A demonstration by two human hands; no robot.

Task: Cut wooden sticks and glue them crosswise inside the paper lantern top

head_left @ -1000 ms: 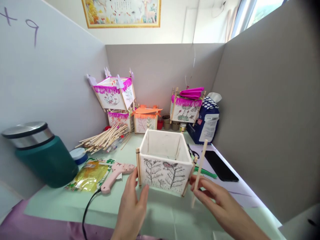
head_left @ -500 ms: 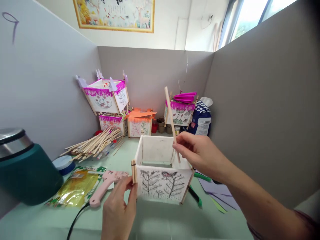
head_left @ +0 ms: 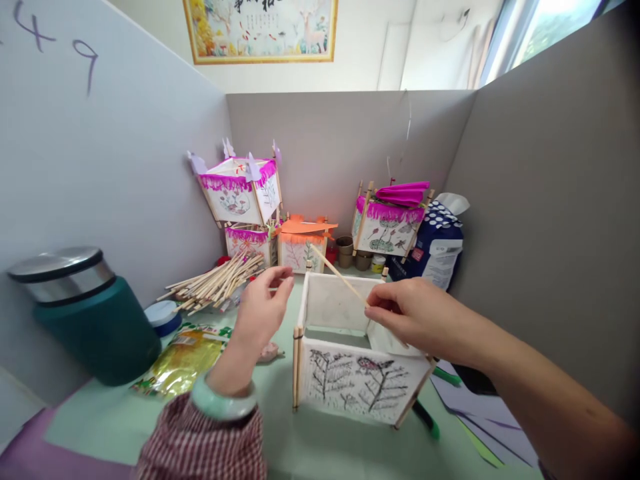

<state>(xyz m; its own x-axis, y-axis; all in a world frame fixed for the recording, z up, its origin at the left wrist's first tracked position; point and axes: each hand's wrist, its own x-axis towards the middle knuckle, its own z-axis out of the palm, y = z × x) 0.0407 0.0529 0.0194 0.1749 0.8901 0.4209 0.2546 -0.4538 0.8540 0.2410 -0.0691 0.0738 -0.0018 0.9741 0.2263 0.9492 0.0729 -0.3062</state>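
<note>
left hand empty, fingers loosely parted, near stick pile | right hand pinches thin stick, tilted over white box | box on worktop, front drawn with branches

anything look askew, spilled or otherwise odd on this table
Mostly the upper magenta-fringed lantern at back left: it looks askew, tilting above another lantern. The loose sticks lie in an untidy heap, pointing different ways. I see no spill, and the white box shows no obvious damage.

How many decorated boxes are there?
5: tree-drawn box, front; magenta-fringed box, back left; partly hidden box below it; orange-topped box, back middle; magenta-topped box, back right. Others may be hidden.
</note>
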